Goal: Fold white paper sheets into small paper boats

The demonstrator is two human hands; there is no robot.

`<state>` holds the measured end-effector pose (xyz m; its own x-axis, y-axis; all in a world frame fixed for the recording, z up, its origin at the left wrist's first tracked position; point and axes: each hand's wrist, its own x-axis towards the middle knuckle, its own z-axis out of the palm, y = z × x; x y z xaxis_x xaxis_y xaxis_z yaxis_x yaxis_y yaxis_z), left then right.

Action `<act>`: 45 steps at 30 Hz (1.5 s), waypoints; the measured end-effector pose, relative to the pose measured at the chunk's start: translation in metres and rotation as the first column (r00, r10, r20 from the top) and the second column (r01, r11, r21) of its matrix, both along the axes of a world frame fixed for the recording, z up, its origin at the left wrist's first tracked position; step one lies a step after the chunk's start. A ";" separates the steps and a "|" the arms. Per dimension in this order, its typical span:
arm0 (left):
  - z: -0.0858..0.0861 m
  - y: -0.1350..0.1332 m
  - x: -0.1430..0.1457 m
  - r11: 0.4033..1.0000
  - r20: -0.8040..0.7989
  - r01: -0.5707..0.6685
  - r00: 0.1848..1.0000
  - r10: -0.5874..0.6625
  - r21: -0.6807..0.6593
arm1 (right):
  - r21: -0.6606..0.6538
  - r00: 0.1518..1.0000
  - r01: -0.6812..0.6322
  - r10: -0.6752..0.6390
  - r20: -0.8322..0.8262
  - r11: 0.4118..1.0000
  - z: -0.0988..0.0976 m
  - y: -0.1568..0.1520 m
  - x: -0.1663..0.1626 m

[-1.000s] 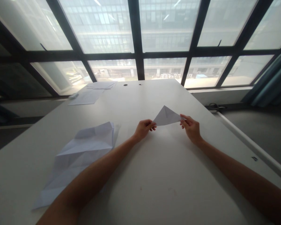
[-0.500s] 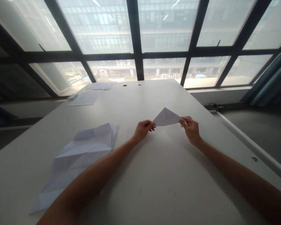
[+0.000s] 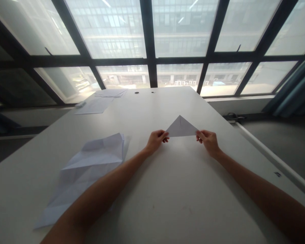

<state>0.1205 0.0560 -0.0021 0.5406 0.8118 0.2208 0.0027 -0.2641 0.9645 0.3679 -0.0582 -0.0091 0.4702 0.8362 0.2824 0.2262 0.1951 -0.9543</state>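
Between my two hands, a white sheet of paper folded into a triangle (image 3: 182,128) is held up over the table, its peak pointing away from me and a short crease line running down from the peak. My left hand (image 3: 156,140) pinches the triangle's left corner between thumb and fingers. At the opposite corner, my right hand (image 3: 208,141) grips in the same way. The lower edge looks nearly straight from corner to corner. To the left, partly covered by my left forearm, lies a large creased sheet of paper (image 3: 91,169) with several fold lines.
The white table (image 3: 167,189) stretches toward large dark-framed windows (image 3: 180,30). Flat paper sheets (image 3: 91,105) rest at its far left. Two small dark spots mark the far edge. A small dark mark (image 3: 277,174) is near the right edge, and a blue curtain (image 3: 292,91) hangs at right.
The triangle's right corner has come down slightly, and the lower edge, bowed before, now looks straighter. My right-hand fingers have shifted at that corner. The view has moved a little.
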 end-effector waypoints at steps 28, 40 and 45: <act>-0.008 -0.014 -0.004 0.697 -0.552 0.251 0.797 0.244 0.672 | -0.554 0.958 0.039 0.126 0.257 0.832 0.008 0.018 -0.017; -0.003 0.015 -0.009 0.965 -0.297 -0.089 0.941 0.163 0.246 | -0.195 0.996 0.048 -0.032 0.082 0.980 -0.009 0.015 -0.018; 0.001 0.012 -0.013 0.993 -0.232 -0.086 0.967 0.104 0.085 | -0.115 0.998 0.050 -0.047 0.028 0.992 -0.007 0.015 -0.017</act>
